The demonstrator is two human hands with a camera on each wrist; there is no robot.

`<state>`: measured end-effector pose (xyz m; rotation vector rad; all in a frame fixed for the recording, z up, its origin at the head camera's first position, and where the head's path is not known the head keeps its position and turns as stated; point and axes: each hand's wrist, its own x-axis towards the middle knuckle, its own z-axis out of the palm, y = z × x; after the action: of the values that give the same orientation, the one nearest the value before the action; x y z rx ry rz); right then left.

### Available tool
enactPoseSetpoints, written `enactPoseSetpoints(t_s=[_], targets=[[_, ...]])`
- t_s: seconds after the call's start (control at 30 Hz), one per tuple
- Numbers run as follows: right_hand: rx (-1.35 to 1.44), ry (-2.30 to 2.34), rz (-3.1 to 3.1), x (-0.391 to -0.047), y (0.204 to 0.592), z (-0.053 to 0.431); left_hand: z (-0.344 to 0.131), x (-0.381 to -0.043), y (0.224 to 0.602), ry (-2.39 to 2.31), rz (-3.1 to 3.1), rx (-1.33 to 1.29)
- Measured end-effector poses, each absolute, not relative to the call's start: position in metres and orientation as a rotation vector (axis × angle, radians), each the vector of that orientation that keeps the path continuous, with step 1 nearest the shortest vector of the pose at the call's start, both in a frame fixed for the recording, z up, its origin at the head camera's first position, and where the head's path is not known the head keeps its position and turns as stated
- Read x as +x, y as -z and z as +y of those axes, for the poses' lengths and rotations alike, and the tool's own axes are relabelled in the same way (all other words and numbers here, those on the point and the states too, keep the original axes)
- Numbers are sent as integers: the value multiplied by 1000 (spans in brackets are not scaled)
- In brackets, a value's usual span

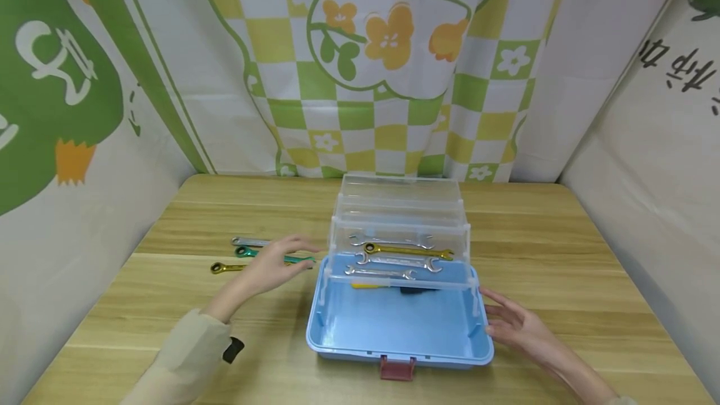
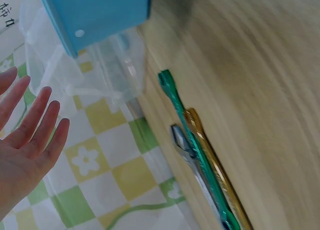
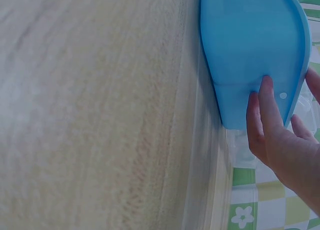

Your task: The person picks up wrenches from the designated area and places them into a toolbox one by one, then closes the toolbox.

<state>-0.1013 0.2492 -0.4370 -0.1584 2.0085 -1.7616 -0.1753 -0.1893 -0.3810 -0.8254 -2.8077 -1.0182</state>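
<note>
A light blue toolbox (image 1: 399,324) stands unlatched, its clear plastic trays (image 1: 400,205) raised toward the back. Several wrenches (image 1: 407,252), silver and gold, lie in the tray area. My left hand (image 1: 281,264) hovers left of the box, fingers extended and holding nothing; the left wrist view shows its palm (image 2: 25,155). Beneath and beyond it on the table lie a green wrench (image 2: 200,150), a gold wrench (image 2: 217,165) and a silver wrench (image 2: 195,170). My right hand (image 1: 520,327) touches the box's right side, with its fingers (image 3: 270,108) lying along the outer wall.
A reddish latch (image 1: 397,368) hangs at the box's front. Inside the box, a yellow item (image 1: 368,285) and a black item (image 1: 416,290) show partly below the tray. Patterned curtain (image 1: 388,130) hangs behind the wooden table (image 1: 562,255), with white side panels.
</note>
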Motion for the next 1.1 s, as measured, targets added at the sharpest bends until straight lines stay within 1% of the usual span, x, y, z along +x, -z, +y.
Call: enactPoseSetpoints(t_s=[0.57,1.1], targets=[[-151,1748,2043,-102,439,250,-226,-176,402,879,-2923,-626],[-153,1764,2021,-102,440,250,-252,-181,417,723,-2955,-621]])
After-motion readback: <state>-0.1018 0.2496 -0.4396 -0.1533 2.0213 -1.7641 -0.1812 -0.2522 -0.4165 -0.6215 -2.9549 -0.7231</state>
